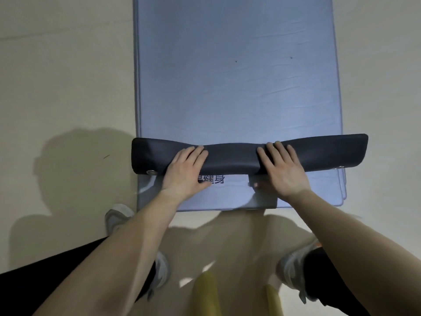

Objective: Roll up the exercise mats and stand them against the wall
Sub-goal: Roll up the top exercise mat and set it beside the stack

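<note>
Head view: a pale beige smooth floor fills the room. On it lies a long light-blue foam exercise mat, flat and lightly creased beyond the dark navy rolled-over end of the mat. The roll lies crosswise, with a metal eyelet at its left end and another at its right. Nearer the person than the roll, dark printed characters show on the blue surface, and the edges of more blue mats show underneath at the right corner.

The left hand rests palm-down on the roll left of its middle, fingers straight and close together, thumb out on the flat mat. The right hand presses right of the middle in the same way, with its thumb below the roll's near edge. Both forearms reach forward, bare.
</note>
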Available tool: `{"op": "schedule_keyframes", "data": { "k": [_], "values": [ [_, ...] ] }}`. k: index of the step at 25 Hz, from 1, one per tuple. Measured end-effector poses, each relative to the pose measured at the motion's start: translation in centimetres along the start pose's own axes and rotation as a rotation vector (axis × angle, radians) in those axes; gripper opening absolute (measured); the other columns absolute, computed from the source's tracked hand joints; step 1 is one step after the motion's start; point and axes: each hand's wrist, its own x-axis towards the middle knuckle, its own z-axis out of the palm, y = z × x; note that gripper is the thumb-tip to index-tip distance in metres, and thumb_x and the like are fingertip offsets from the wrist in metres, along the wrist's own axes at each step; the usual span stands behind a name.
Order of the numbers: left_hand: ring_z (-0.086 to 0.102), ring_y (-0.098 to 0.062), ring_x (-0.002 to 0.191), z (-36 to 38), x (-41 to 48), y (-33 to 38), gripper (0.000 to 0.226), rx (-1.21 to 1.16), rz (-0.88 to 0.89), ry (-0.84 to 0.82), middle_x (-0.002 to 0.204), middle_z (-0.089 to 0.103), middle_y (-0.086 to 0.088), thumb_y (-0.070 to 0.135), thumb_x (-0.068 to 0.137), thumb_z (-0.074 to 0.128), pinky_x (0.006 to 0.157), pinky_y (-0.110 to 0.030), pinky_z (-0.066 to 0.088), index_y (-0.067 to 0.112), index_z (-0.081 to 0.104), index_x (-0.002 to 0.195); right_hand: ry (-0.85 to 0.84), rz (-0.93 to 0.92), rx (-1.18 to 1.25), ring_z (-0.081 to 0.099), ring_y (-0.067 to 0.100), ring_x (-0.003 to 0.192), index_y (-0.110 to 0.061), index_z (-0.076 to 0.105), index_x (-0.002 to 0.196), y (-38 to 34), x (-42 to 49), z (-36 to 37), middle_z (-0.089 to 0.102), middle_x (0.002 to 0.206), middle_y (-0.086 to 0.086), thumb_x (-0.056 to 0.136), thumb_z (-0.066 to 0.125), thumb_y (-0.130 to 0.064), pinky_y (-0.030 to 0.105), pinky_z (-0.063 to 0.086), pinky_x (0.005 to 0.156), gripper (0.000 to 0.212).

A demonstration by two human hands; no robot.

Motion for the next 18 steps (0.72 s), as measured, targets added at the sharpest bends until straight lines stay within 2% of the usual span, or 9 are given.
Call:
{"op": "schedule_keyframes", "data": {
  "k": [3, 6, 8, 9, 12, 13, 15, 16, 18],
  "values": [
    [0.063, -0.033, 0.113, -0.5, 0.1, 0.8, 0.067, -0.02, -0.049, 0.029, 0.123, 0.068, -0.01, 0.047, 0.075, 0.084, 0.101, -0.043, 0.047, 0.007, 0.065, 0.126, -0.003, 0.005, 0.038, 0.062, 0.038, 0.116, -0.012, 0.059, 0.134, 0.3, 0.7, -0.7, 0.066, 0.123, 0.013, 0.094, 0.048, -0.062, 0.05, 0.039, 0.109, 0.065],
    [0.062, -0.03, 0.11, -3.5, -0.6, 1.2, 0.052, -0.052, -0.058, -0.116, 0.119, 0.068, -0.007, 0.054, 0.094, 0.061, 0.092, -0.041, 0.046, 0.014, 0.059, 0.127, -0.091, 0.041, 0.083, 0.065, 0.034, 0.103, -0.017, 0.057, 0.117, -0.2, -0.3, -3.6, 0.068, 0.113, 0.008, 0.101, 0.041, -0.063, 0.044, 0.045, 0.089, 0.051],
    [0.062, -0.03, 0.1, -5.5, 0.0, 0.3, 0.045, -0.053, -0.079, -0.242, 0.111, 0.069, -0.008, 0.058, 0.097, 0.052, 0.078, -0.039, 0.044, 0.018, 0.057, 0.117, -0.146, 0.042, 0.105, 0.065, 0.035, 0.099, -0.018, 0.05, 0.103, -0.2, -0.3, -5.3, 0.069, 0.109, 0.009, 0.103, 0.037, -0.063, 0.041, 0.041, 0.073, 0.047],
    [0.061, -0.029, 0.094, -6.3, 0.8, -0.1, 0.041, -0.078, -0.1, -0.307, 0.108, 0.068, -0.008, 0.059, 0.098, 0.051, 0.074, -0.038, 0.041, 0.02, 0.055, 0.11, -0.203, 0.054, 0.113, 0.065, 0.036, 0.1, -0.018, 0.048, 0.101, 0.0, 0.5, -6.1, 0.069, 0.108, 0.01, 0.103, 0.036, -0.064, 0.04, 0.039, 0.071, 0.047],
    [0.055, -0.022, 0.091, -6.3, 3.5, -1.3, 0.038, -0.196, -0.159, -0.474, 0.114, 0.067, -0.007, 0.061, 0.096, 0.052, 0.077, -0.036, 0.041, 0.025, 0.055, 0.108, -0.348, 0.102, 0.219, 0.063, 0.037, 0.105, -0.017, 0.055, 0.117, 0.6, 3.4, -7.0, 0.069, 0.113, 0.013, 0.101, 0.04, -0.066, 0.041, 0.043, 0.081, 0.054],
    [0.056, -0.023, 0.095, -6.4, 4.5, -1.7, 0.042, -0.236, -0.174, -0.493, 0.118, 0.066, -0.007, 0.061, 0.095, 0.054, 0.081, -0.036, 0.043, 0.023, 0.058, 0.113, -0.279, 0.118, 0.24, 0.061, 0.037, 0.107, -0.016, 0.056, 0.121, 0.5, 3.7, -6.7, 0.067, 0.115, 0.013, 0.1, 0.041, -0.066, 0.044, 0.044, 0.088, 0.056],
    [0.058, -0.027, 0.107, -6.4, 6.7, -2.7, 0.048, -0.289, -0.198, -0.487, 0.126, 0.065, -0.006, 0.06, 0.094, 0.058, 0.088, -0.037, 0.044, 0.022, 0.059, 0.123, 0.062, 0.153, 0.197, 0.058, 0.039, 0.106, -0.013, 0.06, 0.122, -0.5, 2.7, -4.8, 0.063, 0.113, 0.014, 0.096, 0.045, -0.065, 0.049, 0.04, 0.099, 0.06],
    [0.059, -0.028, 0.111, -6.4, 7.6, -3.1, 0.048, -0.298, -0.2, -0.472, 0.127, 0.065, -0.005, 0.06, 0.093, 0.06, 0.088, -0.037, 0.044, 0.024, 0.058, 0.124, 0.164, 0.145, 0.119, 0.057, 0.041, 0.108, -0.011, 0.058, 0.127, -1.2, 1.5, -3.5, 0.06, 0.117, 0.016, 0.091, 0.052, -0.067, 0.052, 0.037, 0.104, 0.067],
    [0.061, -0.029, 0.108, -6.1, 8.5, -2.9, 0.044, -0.189, -0.175, -0.355, 0.12, 0.067, -0.004, 0.061, 0.093, 0.058, 0.086, -0.038, 0.041, 0.028, 0.057, 0.122, 0.097, 0.112, -0.015, 0.049, 0.041, 0.123, -0.007, 0.043, 0.147, -1.7, 0.6, -2.1, 0.051, 0.133, 0.018, 0.071, 0.071, -0.074, 0.057, 0.028, 0.114, 0.105]
  ]
}}
